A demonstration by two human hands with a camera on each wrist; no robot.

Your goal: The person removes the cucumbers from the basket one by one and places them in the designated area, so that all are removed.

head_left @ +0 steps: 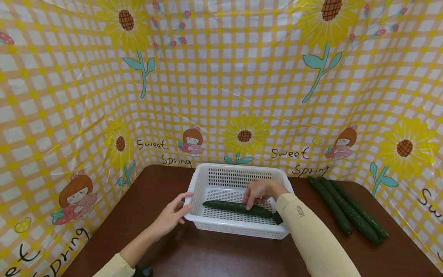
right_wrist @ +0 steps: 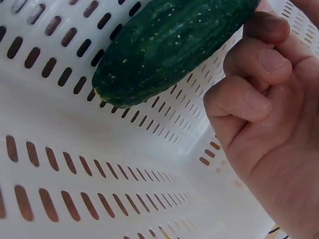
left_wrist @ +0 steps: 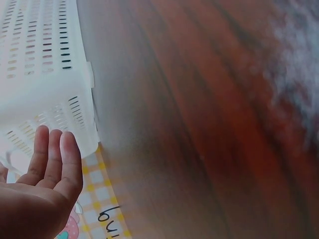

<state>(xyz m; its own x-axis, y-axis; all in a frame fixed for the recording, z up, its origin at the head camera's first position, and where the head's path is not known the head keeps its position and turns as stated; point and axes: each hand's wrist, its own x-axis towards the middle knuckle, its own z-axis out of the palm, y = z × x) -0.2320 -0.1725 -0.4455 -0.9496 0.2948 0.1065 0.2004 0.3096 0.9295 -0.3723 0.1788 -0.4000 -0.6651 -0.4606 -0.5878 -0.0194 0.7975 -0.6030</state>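
A white plastic basket with slotted walls stands on the table. Inside it lies a long dark green cucumber, its bumpy rounded end close up in the right wrist view. My right hand reaches into the basket and pinches this cucumber near its middle, the other fingers curled in. At the basket's left side, my left hand holds the rim with thumb and index finger. Its other fingers extend below the rim beside the outer wall in the left wrist view.
Several more cucumbers lie side by side on the right part of the dark brown table. A checked cloth with sunflowers hangs round the back and sides.
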